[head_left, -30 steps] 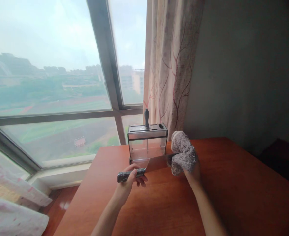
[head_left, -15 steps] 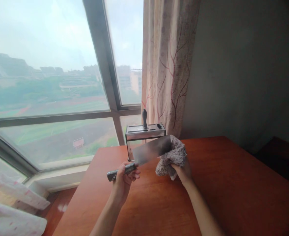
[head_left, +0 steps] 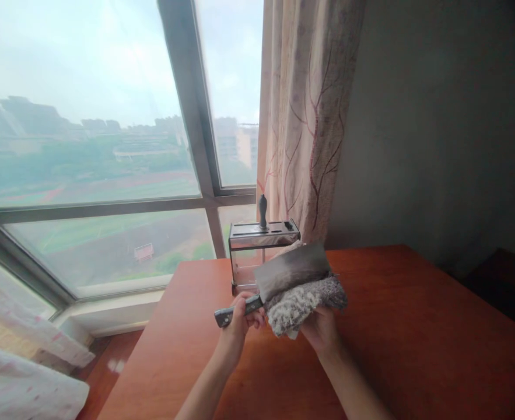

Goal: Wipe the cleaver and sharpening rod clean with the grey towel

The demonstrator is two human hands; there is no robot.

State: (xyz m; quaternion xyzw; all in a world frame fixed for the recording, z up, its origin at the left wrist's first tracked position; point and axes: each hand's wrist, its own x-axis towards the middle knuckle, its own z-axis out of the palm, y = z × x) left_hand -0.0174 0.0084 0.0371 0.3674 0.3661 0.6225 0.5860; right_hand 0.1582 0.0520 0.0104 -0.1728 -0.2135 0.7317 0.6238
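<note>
My left hand (head_left: 238, 326) is closed round the dark, riveted handle of a cleaver (head_left: 292, 268). Its wide grey blade points right, held above the table. Under and around the lower edge of the blade lies a fluffy grey cloth (head_left: 298, 306), folded up against the metal. My right hand (head_left: 321, 329) grips this cloth from below; its fingers are mostly hidden by the fabric. Just behind the blade stands a knife block (head_left: 263, 233) with clear sides, a slotted metal top and a dark upright handle sticking out.
The reddish-brown wooden table (head_left: 406, 326) fills the lower view. Its far edge runs near a large window (head_left: 86, 163) and a patterned curtain (head_left: 309, 116). A pale pink-spotted fabric (head_left: 25, 379) hangs at the lower left.
The cloth in my right hand has moved from the blade's tip down along its lower edge, towards the handle. The cleaver has shifted slightly right and down in view.
</note>
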